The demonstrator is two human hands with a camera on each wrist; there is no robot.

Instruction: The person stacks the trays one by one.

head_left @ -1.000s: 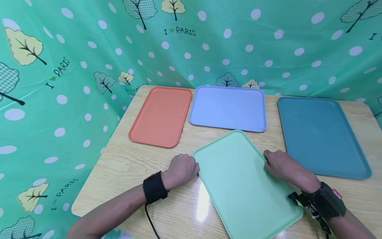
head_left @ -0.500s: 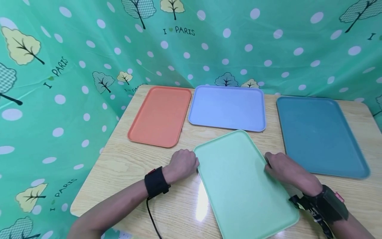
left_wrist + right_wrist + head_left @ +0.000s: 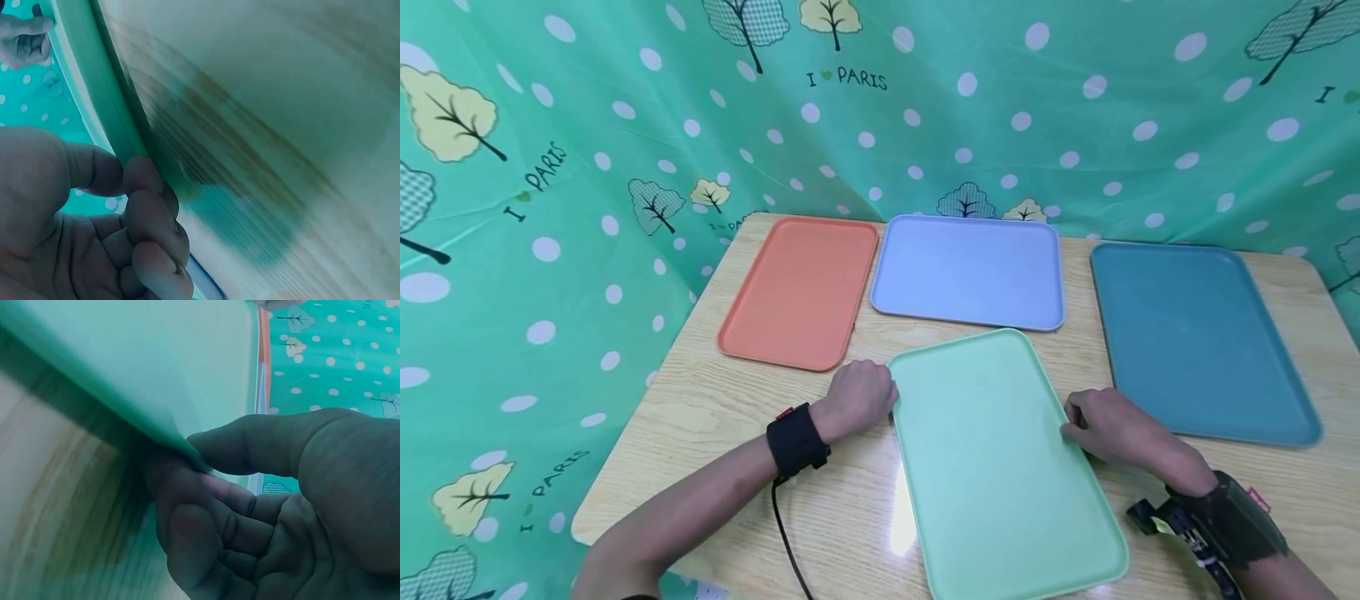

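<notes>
A light green rectangular tray (image 3: 1000, 467) lies slightly askew at the front of the wooden table. My left hand (image 3: 859, 398) pinches its left rim near the far corner; in the left wrist view the thumb and curled fingers (image 3: 153, 212) meet at the green edge. On the opposite side, my right hand (image 3: 1108, 425) pinches the right rim. From the right wrist view, the thumb lies on top of the tray edge (image 3: 156, 425) and the fingers are curled under it. Each wrist wears a black strap.
Along the back of the table (image 3: 700, 417) lie an orange-red tray (image 3: 801, 292), a periwinkle tray (image 3: 967, 271) close to the green tray's far edge, and a dark blue tray (image 3: 1202, 342) at the right. A green patterned cloth (image 3: 925, 108) hangs behind.
The green tray has turned clockwise, its near end swinging left, so it lies straighter. My left hand has moved slightly away from me, and my right slightly nearer; both still hold the rim.
</notes>
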